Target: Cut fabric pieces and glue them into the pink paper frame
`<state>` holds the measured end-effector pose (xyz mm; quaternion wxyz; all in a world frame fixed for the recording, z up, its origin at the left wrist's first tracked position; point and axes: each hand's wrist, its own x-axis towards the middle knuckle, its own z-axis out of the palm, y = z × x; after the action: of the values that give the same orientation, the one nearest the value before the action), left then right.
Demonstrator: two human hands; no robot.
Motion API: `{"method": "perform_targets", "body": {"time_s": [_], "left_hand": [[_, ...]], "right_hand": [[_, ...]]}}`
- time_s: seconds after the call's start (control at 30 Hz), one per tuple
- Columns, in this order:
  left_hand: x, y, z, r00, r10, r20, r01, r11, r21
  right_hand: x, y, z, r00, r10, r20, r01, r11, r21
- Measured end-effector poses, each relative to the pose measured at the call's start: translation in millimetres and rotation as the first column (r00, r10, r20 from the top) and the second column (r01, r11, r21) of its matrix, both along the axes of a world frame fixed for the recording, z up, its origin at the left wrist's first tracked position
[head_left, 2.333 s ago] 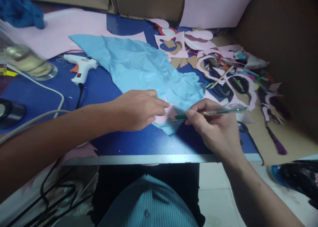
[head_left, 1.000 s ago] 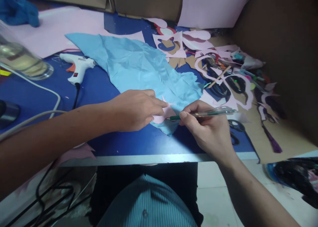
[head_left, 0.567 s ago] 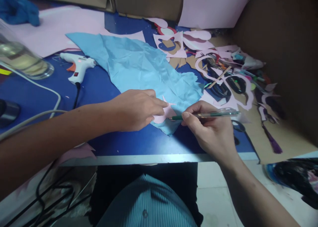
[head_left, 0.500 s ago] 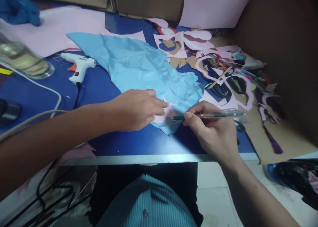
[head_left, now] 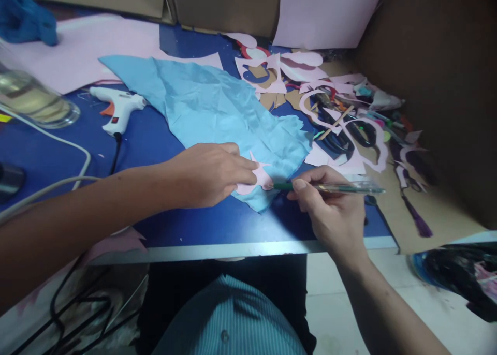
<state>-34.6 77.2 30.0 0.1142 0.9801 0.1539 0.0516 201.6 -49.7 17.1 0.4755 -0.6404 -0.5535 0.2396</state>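
A crumpled light-blue cloth (head_left: 217, 101) lies across the blue table. Near its front corner a small pink cut-out shape (head_left: 263, 177) rests on the cloth, partly covered by my fingers. My left hand (head_left: 212, 175) lies over the cut-out with its fingers stretched out, pressing it down. In my right hand (head_left: 330, 202) a green pen (head_left: 341, 188) is pinched between thumb and fingers. The pen's tip points left and meets the right edge of the cut-out.
At the left lie a white glue gun (head_left: 118, 106) and a clear jar (head_left: 42, 101). Pink sheets (head_left: 97, 44) cover the back left. Pink offcuts (head_left: 367, 137), scissors and small tools crowd the right side. The table's front edge (head_left: 233, 250) runs before me.
The pen and my right hand have shifted slightly down along the cut-out's edge. My left hand stays on the cut-out. The whole view has moved a little.
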Motion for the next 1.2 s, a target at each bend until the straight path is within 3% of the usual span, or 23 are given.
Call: {"method": "perform_targets", "body": {"time_s": [0.2,0.6,1.2], "left_hand": [[0.1,2.6,1.7,0.996,-0.056,-0.065,0.058,0.998,0.037],[0.1,3.6,1.0,0.996,-0.068,-0.056,0.070,0.997,0.040],[0.4,2.4,0.1,0.998,-0.066,-0.008,0.066,0.998,0.021]], "right_hand": [[1.6,-1.8,-0.6,1.000,0.002,0.019,-0.002,1.000,-0.018],[-4.7,2.4,3.7,0.979,0.155,0.129,-0.158,0.987,0.007],[-4.6,2.4,3.4,0.979,0.135,0.151,-0.134,0.991,-0.016]]}}
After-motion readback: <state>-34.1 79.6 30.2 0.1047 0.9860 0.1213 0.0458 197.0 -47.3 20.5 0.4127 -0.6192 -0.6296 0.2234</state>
